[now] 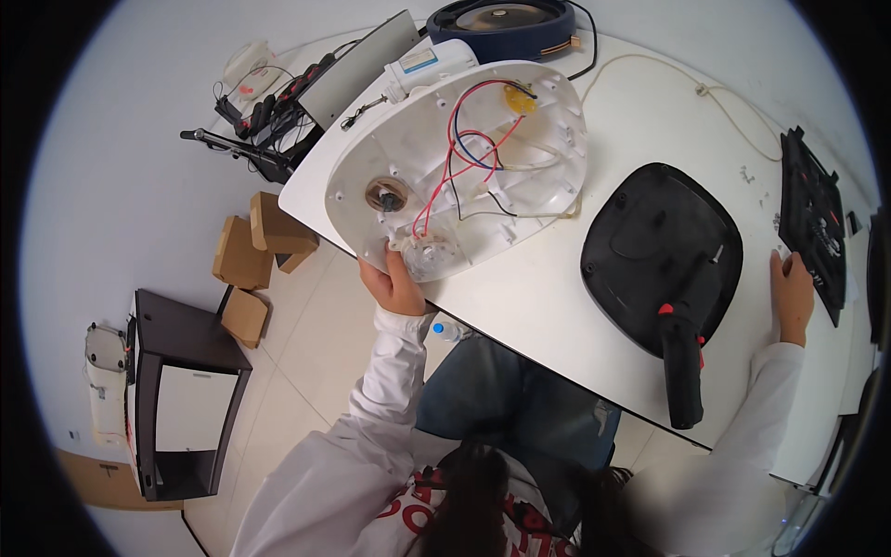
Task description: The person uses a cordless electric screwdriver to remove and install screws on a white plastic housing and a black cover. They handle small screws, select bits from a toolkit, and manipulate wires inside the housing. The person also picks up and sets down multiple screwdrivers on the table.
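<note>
Near the table's front edge, my left hand (397,286) grips the rim of a large white plastic housing (371,153), thumb on the inside. The housing lies open side up, with red, black and yellow wires (457,148), a yellow round part (521,98) and a clear plastic part (429,255) inside. My right hand (794,295) is at the right, beside a black tool case (817,223); its thumb and forefinger are slightly apart, and I see nothing in them. Between the hands, a black cordless screwdriver (683,367) lies across a black plastic cover (640,218).
Small screws (747,174) lie loose on the white table (520,306) near the case. At the back are a round dark blue device (501,17), a white cylindrical part (432,67) and a beige cable (677,63). Cardboard boxes (243,255) and a dark cabinet (190,343) stand at the left.
</note>
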`<state>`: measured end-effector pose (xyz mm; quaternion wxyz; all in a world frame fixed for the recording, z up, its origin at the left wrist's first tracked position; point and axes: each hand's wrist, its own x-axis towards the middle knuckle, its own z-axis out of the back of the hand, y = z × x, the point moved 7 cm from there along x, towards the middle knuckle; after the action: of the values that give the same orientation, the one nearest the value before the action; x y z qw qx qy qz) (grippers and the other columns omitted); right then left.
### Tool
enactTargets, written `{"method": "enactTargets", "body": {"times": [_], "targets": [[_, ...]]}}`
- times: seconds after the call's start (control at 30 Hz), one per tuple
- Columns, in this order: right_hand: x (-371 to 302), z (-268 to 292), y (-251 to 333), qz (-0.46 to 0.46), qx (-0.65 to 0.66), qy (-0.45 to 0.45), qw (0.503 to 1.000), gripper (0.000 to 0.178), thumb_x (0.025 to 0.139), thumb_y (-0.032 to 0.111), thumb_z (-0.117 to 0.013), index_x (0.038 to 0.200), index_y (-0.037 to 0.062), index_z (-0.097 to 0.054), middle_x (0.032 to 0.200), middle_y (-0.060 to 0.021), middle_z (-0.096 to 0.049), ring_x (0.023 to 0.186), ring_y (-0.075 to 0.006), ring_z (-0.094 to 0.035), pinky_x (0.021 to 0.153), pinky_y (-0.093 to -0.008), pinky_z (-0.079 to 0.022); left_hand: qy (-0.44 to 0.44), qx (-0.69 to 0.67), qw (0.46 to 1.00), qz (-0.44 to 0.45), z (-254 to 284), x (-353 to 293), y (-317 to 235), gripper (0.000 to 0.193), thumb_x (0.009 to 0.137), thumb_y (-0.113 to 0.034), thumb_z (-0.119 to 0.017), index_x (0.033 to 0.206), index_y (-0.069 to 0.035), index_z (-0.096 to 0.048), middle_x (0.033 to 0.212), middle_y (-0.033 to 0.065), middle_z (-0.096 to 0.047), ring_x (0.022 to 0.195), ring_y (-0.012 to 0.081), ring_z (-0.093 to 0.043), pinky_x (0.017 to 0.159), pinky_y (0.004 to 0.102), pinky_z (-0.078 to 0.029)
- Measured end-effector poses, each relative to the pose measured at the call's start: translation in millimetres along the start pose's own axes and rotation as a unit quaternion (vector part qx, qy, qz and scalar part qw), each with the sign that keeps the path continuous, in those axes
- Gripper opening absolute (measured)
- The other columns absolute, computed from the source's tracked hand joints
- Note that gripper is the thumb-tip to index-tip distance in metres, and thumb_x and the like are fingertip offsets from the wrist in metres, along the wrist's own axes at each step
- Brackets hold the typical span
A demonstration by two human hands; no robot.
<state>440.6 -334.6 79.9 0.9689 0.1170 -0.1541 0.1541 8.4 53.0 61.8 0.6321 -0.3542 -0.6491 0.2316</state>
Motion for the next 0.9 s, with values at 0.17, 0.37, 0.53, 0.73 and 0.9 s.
{"method": "enactTargets", "body": {"times": [0.17,0.37,0.53,0.73,0.9], "targets": [[-2.3,7.8,-4.6,0.005,0.009,-0.048,0.999,0.037,0.087,0.039,-0.05,0.075,0.0051,-0.044,0.065,-0.0107,-0.054,0.063,-0.0299,-0.055,0.057,-0.0377,-0.041,0.001,0.013,1.0,-0.025,-4.3,1.7,-5.3,0.026,0.084,-0.002,-0.041,0.108,0.006,-0.049,0.097,0.0109,-0.057,0.086,0.0155,-0.053,0.076,0.0253,-0.041],[-30.0,44.3,53.5,0.081,0.173,-0.121,0.974,0.025,0.09,0.024,-0.053,0.076,0.0053,-0.043,0.058,-0.0043,-0.043,0.052,-0.0142,-0.038,0.05,-0.0277,-0.033,0.004,0.011,1.0,-0.004,1.4,0.6,4.7,0.025,0.086,-0.004,-0.043,0.108,0.006,-0.049,0.095,0.0089,-0.058,0.083,0.0135,-0.053,0.074,0.025,-0.041],[-58.0,50.1,100.2,0.164,0.227,-0.086,0.956,0.02,0.088,0.016,-0.054,0.075,0.0032,-0.046,0.055,-0.0044,-0.041,0.048,-0.0134,-0.035,0.047,-0.027,-0.03,0.011,-0.033,0.999,0.024,-1.5,0.9,2.4,0.022,0.089,-0.008,-0.046,0.107,0.005,-0.05,0.093,0.006,-0.058,0.08,0.0104,-0.051,0.072,0.0235,-0.041],[-72.1,43.0,123.1,0.227,0.269,-0.022,0.936,0.01,0.087,0.011,-0.055,0.083,0.0027,-0.053,0.06,-0.0058,-0.047,0.051,-0.0146,-0.043,0.051,-0.0254,-0.037,0.005,-0.019,1.0,0.009,-3.0,2.1,-0.9,0.021,0.089,-0.008,-0.047,0.106,0.004,-0.051,0.091,0.0049,-0.057,0.079,0.0093,-0.05,0.07,0.0226,-0.04],[-77.1,47.2,133.4,0.269,0.258,0.011,0.928,0.011,0.086,0.001,-0.049,0.095,0.0031,-0.056,0.089,-0.0065,-0.053,0.066,-0.0176,-0.052,0.061,-0.026,-0.042,0.031,-0.021,0.999,0.029,-1.7,0.3,4.2,0.026,0.089,-0.008,-0.045,0.111,0.004,-0.049,0.103,0.0095,-0.057,0.091,0.014,-0.054,0.081,0.0265,-0.042]]}}
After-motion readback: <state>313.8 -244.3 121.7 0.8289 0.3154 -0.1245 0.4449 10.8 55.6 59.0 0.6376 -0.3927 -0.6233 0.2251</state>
